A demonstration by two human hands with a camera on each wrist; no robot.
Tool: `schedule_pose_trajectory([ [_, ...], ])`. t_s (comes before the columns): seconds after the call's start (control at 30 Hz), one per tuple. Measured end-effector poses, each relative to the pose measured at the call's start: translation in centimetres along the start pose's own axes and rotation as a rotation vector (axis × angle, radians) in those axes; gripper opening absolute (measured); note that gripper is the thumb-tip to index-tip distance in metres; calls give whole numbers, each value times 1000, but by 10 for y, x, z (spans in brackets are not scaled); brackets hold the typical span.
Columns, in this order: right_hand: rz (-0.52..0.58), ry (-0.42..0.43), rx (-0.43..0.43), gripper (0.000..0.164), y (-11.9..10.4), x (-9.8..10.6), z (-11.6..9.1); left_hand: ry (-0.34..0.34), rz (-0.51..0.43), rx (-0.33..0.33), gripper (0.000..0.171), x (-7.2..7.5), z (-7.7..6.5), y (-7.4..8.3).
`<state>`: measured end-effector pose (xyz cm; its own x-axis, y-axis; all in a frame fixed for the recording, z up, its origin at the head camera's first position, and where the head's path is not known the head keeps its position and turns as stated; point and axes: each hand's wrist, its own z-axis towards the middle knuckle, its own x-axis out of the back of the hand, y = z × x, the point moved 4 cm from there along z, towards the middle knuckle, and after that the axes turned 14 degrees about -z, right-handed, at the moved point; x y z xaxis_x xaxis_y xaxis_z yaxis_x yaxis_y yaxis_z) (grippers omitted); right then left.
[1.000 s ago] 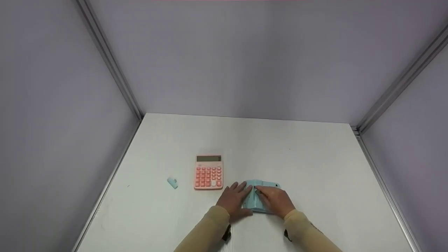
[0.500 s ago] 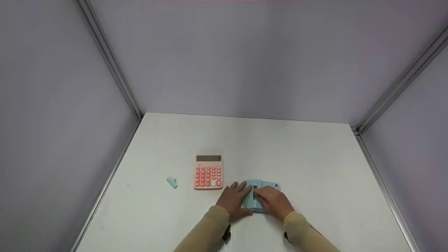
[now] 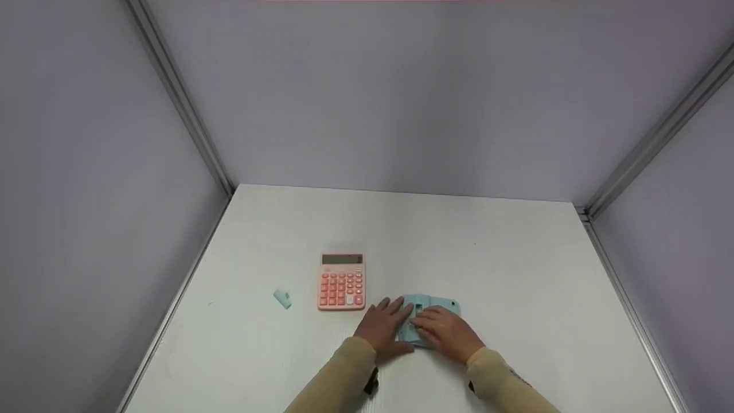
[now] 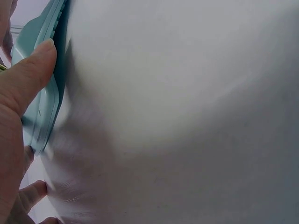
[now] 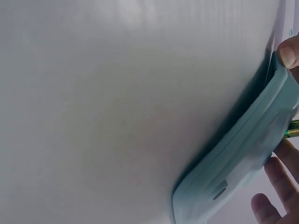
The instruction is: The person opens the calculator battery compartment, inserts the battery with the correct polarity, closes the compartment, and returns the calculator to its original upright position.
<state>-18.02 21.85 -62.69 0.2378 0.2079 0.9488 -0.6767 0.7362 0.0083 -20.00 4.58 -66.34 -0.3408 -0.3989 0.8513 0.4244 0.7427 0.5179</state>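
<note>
A light-blue calculator [image 3: 438, 301] lies back side up on the white table, an oblong battery slot [image 3: 419, 308] showing in its back. My left hand [image 3: 378, 330] rests along its left side with fingers spread; the left thumb [image 4: 39, 63] presses against its near edge in the left wrist view. Over the slot, my right hand [image 3: 450, 332] bends its fingertips down and pinches a green-and-gold battery [image 5: 293, 129], which juts from the calculator's back in the right wrist view. The battery's far end is hidden by the slot and fingers.
A pink calculator [image 3: 342, 287] lies face up left of the hands. Farther left is a small light-blue plastic cover [image 3: 282, 299]. Grey panels [image 3: 367, 92] enclose the white table [image 3: 516, 258] at the back and both sides.
My right fingers have shifted slightly left and nearer to me along the slot, uncovering its far end. The left hand, calculators and small cover stay where they were.
</note>
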Motion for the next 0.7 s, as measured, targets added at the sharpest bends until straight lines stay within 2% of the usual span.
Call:
schedule_pose_trajectory([
  [0.43,35,4,-36,27,2,-4,-2,10,11,-12,93,-2,2,-2],
  [0.7,-113,13,7,26,-2,-2,2,21,24,-24,93,0,2,-1],
])
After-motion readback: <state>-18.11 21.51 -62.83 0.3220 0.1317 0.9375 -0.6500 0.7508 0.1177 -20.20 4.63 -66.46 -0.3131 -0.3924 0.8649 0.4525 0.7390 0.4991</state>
